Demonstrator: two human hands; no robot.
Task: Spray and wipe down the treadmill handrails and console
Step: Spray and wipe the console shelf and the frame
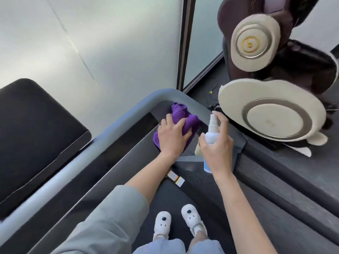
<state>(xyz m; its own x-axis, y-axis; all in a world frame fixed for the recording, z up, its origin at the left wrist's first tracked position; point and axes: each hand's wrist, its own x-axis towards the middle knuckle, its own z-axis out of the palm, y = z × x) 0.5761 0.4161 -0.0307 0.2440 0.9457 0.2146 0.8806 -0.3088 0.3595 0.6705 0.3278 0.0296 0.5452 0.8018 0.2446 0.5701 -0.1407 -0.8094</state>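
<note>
**Cloth on the treadmill console, spray bottle held beside it**

The left hand (172,137) lies palm down on a purple cloth (183,119), fingers spread and bent over the bunched fabric, pressing it onto the dark console (139,125) of the treadmill. The cloth sits in the corner where the grey handrail (117,123) bends round, its upper folds just below the rail's curve and one flat edge sticking out under the heel of the hand.

The right hand (216,143) grips a white spray bottle (211,136) just beside the cloth. The fingers are wrapped round the bottle's body, and the forefinger is raised with its tip resting on the top of the nozzle. The bottle stands roughly upright, tilted a little, with a blue band showing at its base below the wrist. Its nozzle is near the right side of the cloth; which way it points cannot be told.

A grey-green sleeve (110,217) covers the left upper arm; the right forearm is bare. Below, two white shoes (176,223) stand on the black treadmill belt (211,198), near a small white and orange sticker (175,177). To the right, off the treadmill, sits a brown and cream massage chair (271,107) against frosted glass panels (91,43). A black padded surface (33,125) lies at the left
</note>
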